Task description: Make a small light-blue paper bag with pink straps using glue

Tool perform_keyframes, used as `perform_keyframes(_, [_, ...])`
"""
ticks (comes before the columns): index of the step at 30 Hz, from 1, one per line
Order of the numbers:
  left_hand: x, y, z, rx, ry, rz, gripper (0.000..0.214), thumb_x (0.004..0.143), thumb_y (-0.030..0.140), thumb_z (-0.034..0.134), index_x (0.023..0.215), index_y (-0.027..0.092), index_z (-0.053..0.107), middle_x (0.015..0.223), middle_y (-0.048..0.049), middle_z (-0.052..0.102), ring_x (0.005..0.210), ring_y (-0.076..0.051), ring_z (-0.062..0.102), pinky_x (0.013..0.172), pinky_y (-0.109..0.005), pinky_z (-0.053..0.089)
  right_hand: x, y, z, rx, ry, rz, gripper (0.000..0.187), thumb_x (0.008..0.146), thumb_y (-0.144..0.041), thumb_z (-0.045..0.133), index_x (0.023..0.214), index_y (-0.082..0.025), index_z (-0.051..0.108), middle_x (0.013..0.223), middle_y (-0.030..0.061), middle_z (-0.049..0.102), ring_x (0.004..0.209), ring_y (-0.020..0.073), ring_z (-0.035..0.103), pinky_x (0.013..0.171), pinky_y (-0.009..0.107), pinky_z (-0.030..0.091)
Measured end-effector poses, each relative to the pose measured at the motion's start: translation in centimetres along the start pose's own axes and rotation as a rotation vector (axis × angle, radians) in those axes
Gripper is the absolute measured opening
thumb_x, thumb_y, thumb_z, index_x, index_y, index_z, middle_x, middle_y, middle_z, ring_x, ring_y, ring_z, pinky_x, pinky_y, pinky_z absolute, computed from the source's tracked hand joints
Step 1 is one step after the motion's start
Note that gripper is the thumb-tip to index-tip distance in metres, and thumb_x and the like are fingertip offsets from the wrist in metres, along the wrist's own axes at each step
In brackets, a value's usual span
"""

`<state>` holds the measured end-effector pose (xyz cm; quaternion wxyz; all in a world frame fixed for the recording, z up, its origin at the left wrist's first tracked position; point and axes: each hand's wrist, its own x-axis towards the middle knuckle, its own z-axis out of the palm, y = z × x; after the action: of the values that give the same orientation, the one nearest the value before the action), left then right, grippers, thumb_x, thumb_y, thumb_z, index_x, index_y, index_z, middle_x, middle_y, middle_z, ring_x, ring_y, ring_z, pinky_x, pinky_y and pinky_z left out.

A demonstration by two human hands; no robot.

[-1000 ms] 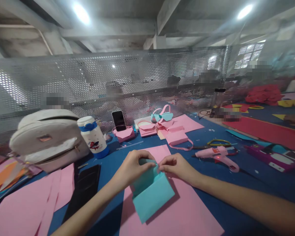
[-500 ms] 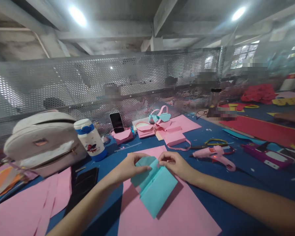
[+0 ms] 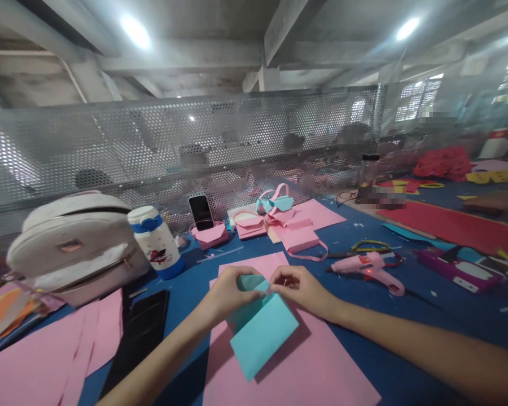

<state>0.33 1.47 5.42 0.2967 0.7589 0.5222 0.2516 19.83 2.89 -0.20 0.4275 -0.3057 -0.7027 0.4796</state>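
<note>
Both hands hold a folded piece of turquoise paper (image 3: pixel 265 336) over a large pink sheet (image 3: pixel 317 366) on the blue table. My left hand (image 3: pixel 232 293) grips its upper left part, with the thumb on top and the fingers behind. At the top edge, near the fold, my right hand (image 3: pixel 298 287) pinches the paper between thumb and fingertips. The fold faces up toward me, and the near panel hangs down to the front. Right of my right hand lies a pink hot glue gun (image 3: pixel 370 268) with a small red light.
Small pink paper bags (image 3: pixel 300 239), a phone (image 3: pixel 201 212) and a white-and-blue bottle (image 3: pixel 156 242) stand behind. A pale backpack (image 3: pixel 76 242), pink sheets (image 3: pixel 38 355) and a black flat object (image 3: pixel 141 332) are left. Scissors (image 3: pixel 370 246) and a purple object (image 3: pixel 459 269) lie right.
The two panels of the turquoise paper have folded closer together, and its near corner has swung slightly left. My fingertips have come nearer each other at the top edge.
</note>
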Motion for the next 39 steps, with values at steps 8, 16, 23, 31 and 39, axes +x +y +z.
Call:
perform_keyframes(8, [0.0,0.3,-0.5,0.028,0.009,-0.003,0.013,0.067,0.024,0.070,0.077,0.017,0.074,0.081,-0.0011,0.074,0.081,-0.021,0.065,0.074,-0.026,0.047,0.1,-0.1,-0.1,0.050,0.017,0.031,0.034,0.074,-0.049,0.075,0.073,-0.016,0.069,0.070,0.0024,0.067,0.062,0.0142,0.055,0.058,0.026,0.041])
perform_keyframes(16, [-0.2,0.4,-0.6,-0.010,-0.044,-0.003,0.009,0.069,0.022,0.066,0.072,0.017,0.073,0.072,0.0001,0.071,0.072,-0.017,0.062,0.064,-0.024,0.046,0.0,-0.6,0.1,0.104,-0.008,0.088,0.036,0.073,-0.051,0.075,0.072,-0.017,0.066,0.058,-0.0043,0.053,0.047,0.0081,0.041,0.043,0.022,0.033])
perform_keyframes(23, [-0.2,0.5,-0.7,-0.056,-0.060,0.001,0.012,0.070,0.027,0.068,0.073,0.016,0.072,0.074,-0.0009,0.071,0.074,-0.018,0.064,0.065,-0.024,0.048,-0.2,-1.1,0.3,0.132,-0.002,0.081,0.036,0.074,-0.052,0.075,0.072,-0.018,0.063,0.060,-0.0041,0.052,0.050,0.0098,0.046,0.047,0.023,0.038])
perform_keyframes(31, [-0.2,0.5,-0.7,-0.083,-0.071,0.000,0.016,0.070,0.029,0.073,0.080,0.018,0.077,0.085,-0.0041,0.078,0.087,-0.022,0.069,0.079,-0.030,0.050,-0.5,-1.2,0.4,0.130,0.001,0.054,0.035,0.075,-0.050,0.074,0.074,-0.018,0.062,0.065,-0.0029,0.054,0.056,0.0114,0.050,0.052,0.024,0.040])
perform_keyframes(39, [-0.6,1.0,-0.3,-0.092,-0.014,0.048,0.015,0.074,0.028,0.074,0.083,0.017,0.079,0.093,-0.0059,0.079,0.090,-0.022,0.070,0.084,-0.030,0.049,-0.7,-1.3,0.4,0.135,-0.012,0.036,0.032,0.079,-0.047,0.073,0.077,-0.017,0.063,0.066,-0.0026,0.056,0.057,0.0110,0.051,0.053,0.023,0.040])
